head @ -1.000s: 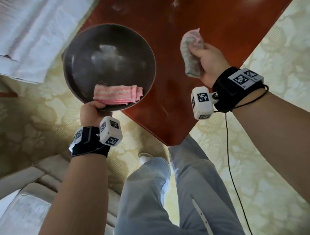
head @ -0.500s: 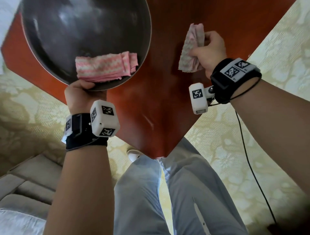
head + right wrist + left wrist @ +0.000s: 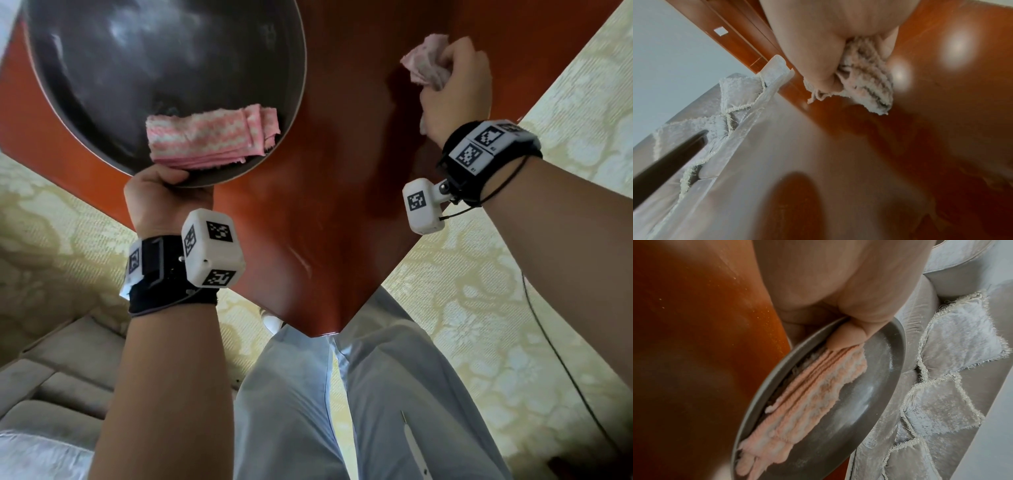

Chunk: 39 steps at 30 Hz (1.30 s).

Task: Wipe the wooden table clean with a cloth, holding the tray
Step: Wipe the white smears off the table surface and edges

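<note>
My left hand (image 3: 161,192) grips the near rim of a round dark tray (image 3: 102,51) held over the left side of the red-brown wooden table (image 3: 342,171). Its thumb (image 3: 849,335) lies inside the rim against a folded pink-and-white cloth (image 3: 212,137) that lies in the tray (image 3: 869,394). My right hand (image 3: 455,82) grips a crumpled pinkish cloth (image 3: 424,65) over the table's right side, close above the surface. In the right wrist view the crumpled cloth (image 3: 865,81) bulges out of the fist above the glossy wood (image 3: 879,162).
The table's near corner (image 3: 329,329) points at my legs in light trousers (image 3: 342,411). A grey sofa (image 3: 51,377) stands at the lower left; quilted cushions (image 3: 951,353) lie beyond the tray. Patterned yellow carpet (image 3: 513,308) surrounds the table. A cable (image 3: 555,342) hangs from my right wrist.
The view has closed in on the table and the tray now stands over its left part. My right hand with the crumpled cloth has lowered toward the table surface.
</note>
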Each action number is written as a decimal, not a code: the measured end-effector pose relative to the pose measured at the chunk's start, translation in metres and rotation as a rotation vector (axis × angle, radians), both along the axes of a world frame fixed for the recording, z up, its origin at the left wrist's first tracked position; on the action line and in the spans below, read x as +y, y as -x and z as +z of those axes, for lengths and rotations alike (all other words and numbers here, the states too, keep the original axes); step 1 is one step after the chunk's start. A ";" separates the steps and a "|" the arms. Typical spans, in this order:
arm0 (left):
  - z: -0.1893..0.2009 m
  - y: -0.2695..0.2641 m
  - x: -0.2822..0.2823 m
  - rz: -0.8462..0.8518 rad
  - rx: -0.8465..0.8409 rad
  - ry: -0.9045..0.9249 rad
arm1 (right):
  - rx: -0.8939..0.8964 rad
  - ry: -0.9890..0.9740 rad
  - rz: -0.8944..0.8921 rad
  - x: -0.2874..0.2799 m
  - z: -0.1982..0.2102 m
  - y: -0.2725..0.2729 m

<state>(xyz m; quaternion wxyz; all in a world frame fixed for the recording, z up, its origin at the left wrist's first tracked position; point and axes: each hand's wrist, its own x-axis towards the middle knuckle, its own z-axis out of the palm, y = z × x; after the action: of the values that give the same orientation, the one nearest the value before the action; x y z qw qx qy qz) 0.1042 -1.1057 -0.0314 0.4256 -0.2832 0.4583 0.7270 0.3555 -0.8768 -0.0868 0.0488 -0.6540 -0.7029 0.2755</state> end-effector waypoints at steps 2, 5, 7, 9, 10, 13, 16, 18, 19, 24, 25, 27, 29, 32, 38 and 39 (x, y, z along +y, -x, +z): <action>0.000 -0.001 -0.001 -0.016 0.005 0.013 | -0.045 0.017 0.048 -0.001 -0.003 0.003; -0.001 -0.003 -0.004 -0.017 0.003 0.026 | -0.071 0.068 0.099 -0.009 -0.012 0.009; 0.000 -0.004 -0.007 -0.011 0.003 0.044 | -0.050 0.115 0.096 -0.014 -0.017 0.014; 0.000 -0.005 -0.011 -0.014 0.000 0.058 | -0.040 0.140 0.088 -0.018 -0.020 0.019; 0.000 -0.005 -0.014 -0.015 -0.003 0.060 | -0.041 0.143 0.087 -0.019 -0.022 0.022; 0.000 -0.005 -0.022 -0.001 -0.011 0.055 | -0.025 0.175 0.089 -0.025 -0.025 0.031; 0.001 -0.003 -0.031 0.023 -0.009 0.057 | -0.022 0.214 0.147 -0.042 -0.027 0.047; 0.002 -0.001 -0.037 0.044 -0.019 0.044 | -0.019 0.232 0.190 -0.055 -0.029 0.058; 0.002 0.001 -0.040 0.057 -0.022 0.035 | -0.014 0.243 0.202 -0.061 -0.029 0.063; 0.006 0.014 -0.058 0.106 -0.018 0.042 | -0.015 0.273 0.315 -0.092 -0.029 0.090; 0.008 0.015 -0.061 0.117 -0.025 0.043 | -0.015 0.274 0.345 -0.100 -0.028 0.095; 0.014 0.015 -0.065 0.136 -0.032 0.033 | -0.007 0.271 0.404 -0.115 -0.027 0.105; 0.018 0.015 -0.069 0.146 -0.033 0.033 | 0.012 0.300 0.466 -0.131 -0.027 0.115; 0.018 0.017 -0.074 0.168 -0.029 0.047 | 0.008 0.339 0.596 -0.156 -0.026 0.126; 0.024 0.020 -0.070 0.159 -0.020 0.067 | 0.064 0.410 0.630 -0.152 -0.024 0.132; 0.026 0.021 -0.066 0.161 -0.017 0.066 | 0.108 0.415 0.603 -0.144 -0.020 0.130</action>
<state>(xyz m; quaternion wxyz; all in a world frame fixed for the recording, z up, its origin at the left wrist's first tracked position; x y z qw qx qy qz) 0.0835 -1.1718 -0.0052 0.3601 -0.3392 0.4544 0.7408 0.2254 -1.0210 -0.1070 -0.1311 -0.3980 -0.7896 0.4483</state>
